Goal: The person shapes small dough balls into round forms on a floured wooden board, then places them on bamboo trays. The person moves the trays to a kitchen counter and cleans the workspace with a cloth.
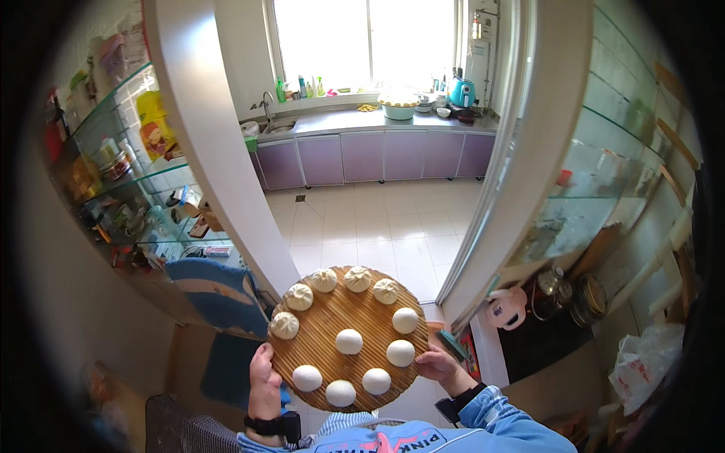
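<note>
A round ridged wooden tray is held level in front of my body, one hand at each side. My left hand grips its left edge, the thumb near the rim. At the right edge, my right hand holds the rim, its other fingers partly hidden below. Several pleated buns sit along the far and left part of the tray. Several smooth round white buns lie on the right and near side, with one smooth bun around the middle.
Beyond a doorway, a steel counter over purple cabinets holds a sink, a pale green basin and a blue air fryer. Door frames flank the opening. A blue-covered chair stands left; glass shelves are on both sides.
</note>
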Available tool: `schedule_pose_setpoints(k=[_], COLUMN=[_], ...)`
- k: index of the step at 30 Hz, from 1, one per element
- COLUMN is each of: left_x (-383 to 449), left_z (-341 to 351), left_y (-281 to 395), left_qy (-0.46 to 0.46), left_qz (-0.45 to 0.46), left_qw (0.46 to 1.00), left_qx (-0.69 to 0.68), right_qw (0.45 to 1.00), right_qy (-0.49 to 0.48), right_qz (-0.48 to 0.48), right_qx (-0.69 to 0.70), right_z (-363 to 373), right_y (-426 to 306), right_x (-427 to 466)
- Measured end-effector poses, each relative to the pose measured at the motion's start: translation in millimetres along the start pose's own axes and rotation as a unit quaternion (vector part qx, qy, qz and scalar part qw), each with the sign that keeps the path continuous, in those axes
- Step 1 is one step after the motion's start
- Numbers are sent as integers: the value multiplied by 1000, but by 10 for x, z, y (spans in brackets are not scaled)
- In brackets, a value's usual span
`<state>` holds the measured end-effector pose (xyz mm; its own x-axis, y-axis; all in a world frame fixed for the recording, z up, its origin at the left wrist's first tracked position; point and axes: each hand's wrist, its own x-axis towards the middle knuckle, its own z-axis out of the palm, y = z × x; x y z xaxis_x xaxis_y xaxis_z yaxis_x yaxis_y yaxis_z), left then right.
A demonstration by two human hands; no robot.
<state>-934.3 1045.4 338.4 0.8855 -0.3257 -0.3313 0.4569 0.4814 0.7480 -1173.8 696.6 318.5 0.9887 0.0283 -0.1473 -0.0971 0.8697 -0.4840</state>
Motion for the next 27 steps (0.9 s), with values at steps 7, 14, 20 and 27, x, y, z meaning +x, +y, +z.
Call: schedule_pose_setpoints(k=[7, 14, 20, 27], left_x=[2326, 4761, 6781, 8513], left_z=[1614, 3452, 4530, 4891], left_y=[170, 271, 512, 963], left_qy=[-132, -240, -177, -79], left_qz=[-63, -152, -101, -54], left_qw=[989, 959, 977, 994], left_qx=[7, 6, 55, 43], right_qw=[993, 974, 970, 977], right_qy=[26, 106, 65, 59], right_qz=[-104, -189, -209, -191], right_qx=[49, 66, 106, 80], right_z=[-379, -773, -1314, -1762], right_y=[-1401, -2910, -4315, -6094], right_x=[1317, 2732, 4476, 6833])
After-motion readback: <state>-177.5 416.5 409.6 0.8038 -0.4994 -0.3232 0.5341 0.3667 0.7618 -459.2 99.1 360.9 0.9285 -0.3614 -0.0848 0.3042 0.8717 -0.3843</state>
